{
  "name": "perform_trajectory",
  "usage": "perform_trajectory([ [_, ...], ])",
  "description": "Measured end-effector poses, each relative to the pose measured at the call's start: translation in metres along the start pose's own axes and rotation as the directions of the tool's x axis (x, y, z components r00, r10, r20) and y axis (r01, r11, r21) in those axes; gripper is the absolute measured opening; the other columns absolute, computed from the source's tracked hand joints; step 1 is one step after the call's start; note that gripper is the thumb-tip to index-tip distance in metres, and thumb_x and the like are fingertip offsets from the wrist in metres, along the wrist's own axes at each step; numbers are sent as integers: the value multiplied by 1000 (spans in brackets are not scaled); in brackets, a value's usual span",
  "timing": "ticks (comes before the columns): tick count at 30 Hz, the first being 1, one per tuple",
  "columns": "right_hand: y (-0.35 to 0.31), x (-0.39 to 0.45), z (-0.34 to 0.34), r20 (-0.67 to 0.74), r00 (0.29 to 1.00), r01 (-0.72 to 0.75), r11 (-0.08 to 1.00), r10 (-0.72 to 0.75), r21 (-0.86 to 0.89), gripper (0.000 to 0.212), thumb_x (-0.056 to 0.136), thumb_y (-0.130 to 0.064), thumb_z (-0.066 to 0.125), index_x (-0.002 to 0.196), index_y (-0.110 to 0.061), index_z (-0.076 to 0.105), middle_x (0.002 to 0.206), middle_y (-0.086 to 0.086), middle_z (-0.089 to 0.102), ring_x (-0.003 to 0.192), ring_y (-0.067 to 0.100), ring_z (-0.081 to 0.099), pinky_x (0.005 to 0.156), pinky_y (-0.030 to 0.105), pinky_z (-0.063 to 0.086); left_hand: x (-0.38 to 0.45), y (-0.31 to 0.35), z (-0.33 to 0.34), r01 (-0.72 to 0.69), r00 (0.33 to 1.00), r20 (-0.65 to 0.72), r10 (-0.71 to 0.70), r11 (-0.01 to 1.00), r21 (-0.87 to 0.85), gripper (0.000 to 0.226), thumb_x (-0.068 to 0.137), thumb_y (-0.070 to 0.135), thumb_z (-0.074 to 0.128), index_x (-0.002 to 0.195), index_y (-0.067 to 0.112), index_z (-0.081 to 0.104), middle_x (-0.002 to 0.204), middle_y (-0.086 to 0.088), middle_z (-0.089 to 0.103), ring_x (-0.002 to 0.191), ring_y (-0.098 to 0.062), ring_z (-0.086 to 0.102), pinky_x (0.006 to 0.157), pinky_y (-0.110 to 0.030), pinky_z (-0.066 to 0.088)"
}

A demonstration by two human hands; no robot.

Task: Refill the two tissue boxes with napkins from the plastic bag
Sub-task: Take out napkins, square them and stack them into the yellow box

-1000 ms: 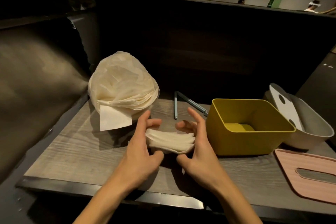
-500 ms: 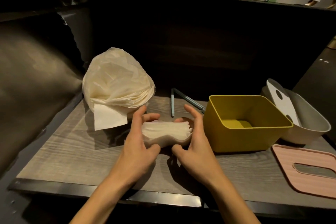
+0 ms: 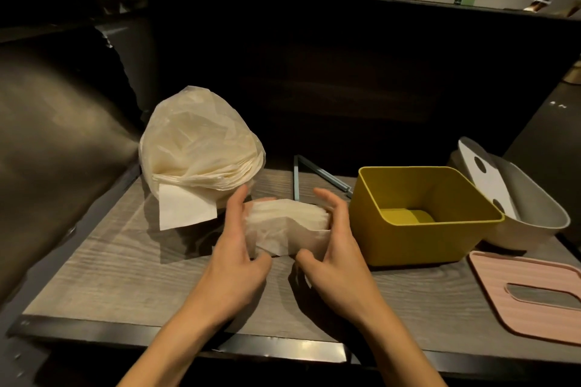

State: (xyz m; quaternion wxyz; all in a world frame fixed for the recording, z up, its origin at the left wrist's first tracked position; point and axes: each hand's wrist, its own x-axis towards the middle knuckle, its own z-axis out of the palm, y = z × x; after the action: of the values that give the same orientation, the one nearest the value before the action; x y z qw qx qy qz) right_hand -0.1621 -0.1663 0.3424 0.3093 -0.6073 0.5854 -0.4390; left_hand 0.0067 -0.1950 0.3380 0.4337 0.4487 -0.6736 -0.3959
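— Both hands clamp one thing: the left hand [image 3: 234,256] and the right hand [image 3: 334,256] curl round opposite ends of a thick white stack of folded paper napkins [image 3: 287,225], thumbs under its near edge, fingers over the far side. Neither hand is free.

— Which way does the stack lie?

— Its long axis runs left to right, from palm to palm, held just above the grey wood-grain tabletop [image 3: 125,267]. To its left, close by, stands the crinkled translucent plastic bag [image 3: 196,148] with more napkins inside — one loose white sheet sticks out at its foot.

— And the target?

— The open mustard-yellow plastic tissue box [image 3: 421,232] sits just right of the right hand, nearly touching its knuckles, and its floor looks bare. The right hand is the nearer one, so I judge the stack has to travel rightward and go down over the near-left rim, long axis kept along the box's length.

— Further right?

— A pale grey oval tissue box [image 3: 534,207] sits behind the yellow one, with a white lid with two dark holes [image 3: 484,176] leaning in it; a pink ribbed lid with a slot [image 3: 503,298] lies flat at the table's right edge. Two thin blue-grey rods [image 3: 309,173] lie behind the stack.

— The room?

— Dim, with a dark partition behind the table, and a few people visible beyond it.
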Motion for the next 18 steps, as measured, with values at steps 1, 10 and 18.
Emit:
perform_trajectory([
  [1,2,0,-1,-12,1000,0,1000,0,-4,78,85,1,65,136,-49,35,128,-22,53,119,1,57,102,22,51,1,-3,-1,15,999,-43,-16,999,-28,88,79,6,64,132,62,24,120,39,59,117,12,58,95,-10,44],
  [10,3,0,-1,-16,999,-33,999,34,6,84,77,-8,64,131,-61,30,126,-17,57,112,13,63,99,37,55,1,-3,1,72,996,40,-74,995,69,98,85,-9,61,150,44,12,129,30,48,111,26,49,92,3,36],
  [18,6,-1,-1,-33,999,12,997,-10,74,91,87,7,68,142,-52,25,131,-14,56,120,1,60,107,32,52,3,-8,-1,38,999,25,-37,999,-38,103,81,13,74,145,46,0,132,22,53,117,11,57,93,-3,39],
])
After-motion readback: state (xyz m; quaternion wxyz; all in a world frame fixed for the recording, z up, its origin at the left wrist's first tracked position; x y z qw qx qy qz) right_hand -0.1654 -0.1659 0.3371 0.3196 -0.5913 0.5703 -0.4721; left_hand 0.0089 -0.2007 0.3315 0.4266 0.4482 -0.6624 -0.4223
